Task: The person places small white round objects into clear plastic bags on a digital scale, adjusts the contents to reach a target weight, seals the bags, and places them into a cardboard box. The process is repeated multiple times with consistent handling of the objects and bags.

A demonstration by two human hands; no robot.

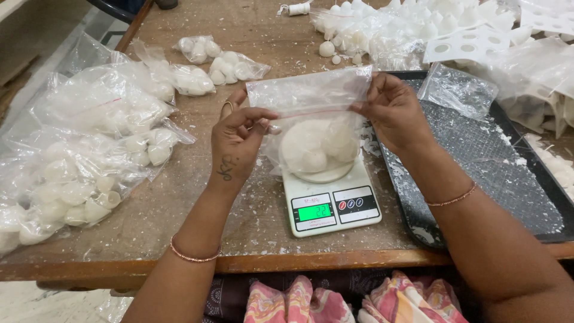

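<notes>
A clear plastic bag (315, 113) sits on a small white scale (330, 200). The bag has round white lumps (317, 146) in it, and they rest on the round plate of the scale. The top of the bag stands up and is pulled flat between two hands.

The left hand (238, 140) pinches the bag's top edge on the left side. Its grip is closed tight on the plastic, thumb against fingers. The right hand (394, 113) pinches the top edge on the other side, and its grip is closed on the plastic too. Each wrist has a thin bangle.

The scale stands on a brown wooden surface (179, 197), near the front edge. It has a green lit screen. Little white crumbs lie all around it.

Just to the right of the scale is a black tray (478, 161) with an empty clear bag (457, 90) lying on it. Two small filled bags (218, 63) lie behind the left hand. A big heap of filled bags (84, 149) lies at the far left. More loose white lumps (382, 30) and white trays with round holes (469, 43) are at the back right.
</notes>
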